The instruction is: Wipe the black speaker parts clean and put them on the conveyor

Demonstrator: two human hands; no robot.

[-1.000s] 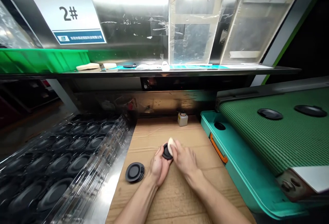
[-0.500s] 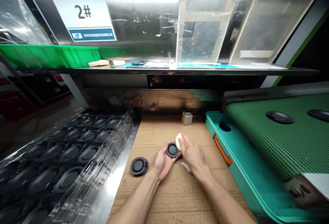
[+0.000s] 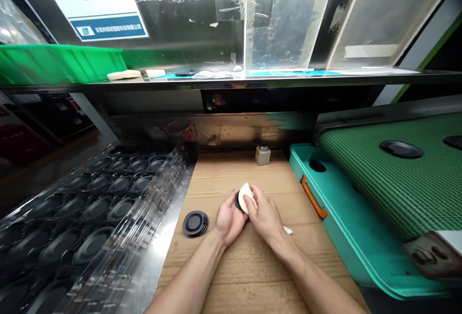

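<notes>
Gripping a black disc (image 3: 237,202) in the left hand (image 3: 228,219), while the right hand (image 3: 266,219) clenches a white pad (image 3: 245,197) against it!

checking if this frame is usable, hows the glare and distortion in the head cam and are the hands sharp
In the head view, the steel back panel shows bright glare and streaky reflections, the wide lens bends the clear plastic tray at the left, and the left hand, right hand, white pad and black disc look fairly sharp, without heavy blur.
</notes>
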